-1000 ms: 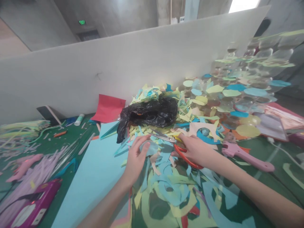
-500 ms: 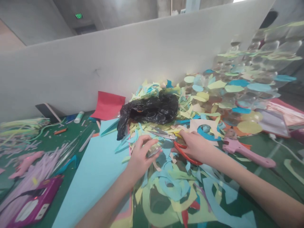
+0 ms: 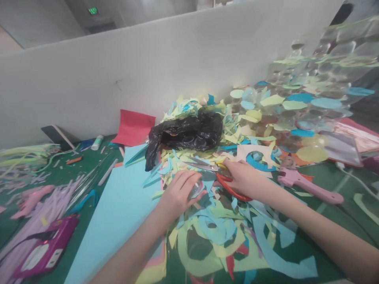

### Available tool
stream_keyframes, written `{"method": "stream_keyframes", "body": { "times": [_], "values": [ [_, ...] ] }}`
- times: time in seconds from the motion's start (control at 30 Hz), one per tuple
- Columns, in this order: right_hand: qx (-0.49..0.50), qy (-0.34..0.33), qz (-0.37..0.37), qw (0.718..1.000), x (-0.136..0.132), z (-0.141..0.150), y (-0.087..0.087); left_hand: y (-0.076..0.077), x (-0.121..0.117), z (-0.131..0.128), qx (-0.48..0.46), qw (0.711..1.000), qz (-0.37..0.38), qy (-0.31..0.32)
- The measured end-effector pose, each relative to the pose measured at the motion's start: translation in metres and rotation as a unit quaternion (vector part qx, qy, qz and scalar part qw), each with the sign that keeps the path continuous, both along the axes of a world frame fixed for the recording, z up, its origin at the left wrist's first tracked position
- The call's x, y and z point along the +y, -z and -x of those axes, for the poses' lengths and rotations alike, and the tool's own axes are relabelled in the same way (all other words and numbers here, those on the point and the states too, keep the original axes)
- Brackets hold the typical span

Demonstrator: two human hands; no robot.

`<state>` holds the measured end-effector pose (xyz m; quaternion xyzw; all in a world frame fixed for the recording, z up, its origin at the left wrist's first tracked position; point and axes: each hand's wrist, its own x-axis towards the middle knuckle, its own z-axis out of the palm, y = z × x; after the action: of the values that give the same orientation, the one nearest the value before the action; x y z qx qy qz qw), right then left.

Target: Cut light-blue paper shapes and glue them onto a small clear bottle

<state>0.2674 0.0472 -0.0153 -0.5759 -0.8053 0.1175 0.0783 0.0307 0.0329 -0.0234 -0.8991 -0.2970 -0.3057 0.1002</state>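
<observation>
My right hand [image 3: 244, 179] grips scissors [image 3: 203, 165] by their red and yellow handles. The blades point left and stand a little apart, with no paper plainly between them. My left hand [image 3: 179, 193] is just left of and below the blades, fingers curled round a small clear rounded plastic piece [image 3: 196, 190]. Its exact kind is hidden by the fingers. Beneath both hands lies a heap of paper scraps [image 3: 216, 227], mostly light blue and pale green, some cut into rings. Left of my left hand is a stack of light blue paper sheets [image 3: 118, 205].
A crumpled black plastic bag [image 3: 189, 134] lies behind my hands. Pink glue guns [image 3: 310, 185] [image 3: 34, 201] rest on either side. Clear bottles with paper discs [image 3: 299, 98] are stacked at right. A purple device [image 3: 47, 248] sits at left, before a white partition [image 3: 118, 83].
My left hand has closed round the clear plastic piece, where a pale blue round paper showed earlier. My right hand keeps the scissors in nearly the same place. The view has tilted down slightly.
</observation>
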Motion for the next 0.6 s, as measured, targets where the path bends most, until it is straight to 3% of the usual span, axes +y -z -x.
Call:
{"method": "stream_keyframes", "body": {
  "times": [0.6],
  "values": [
    [-0.012, -0.025, -0.030, 0.999, 0.0018, -0.0016, 0.0068, -0.0007, -0.0011, 0.0004, 0.012, 0.999, -0.018, 0.034]
  ]
}}
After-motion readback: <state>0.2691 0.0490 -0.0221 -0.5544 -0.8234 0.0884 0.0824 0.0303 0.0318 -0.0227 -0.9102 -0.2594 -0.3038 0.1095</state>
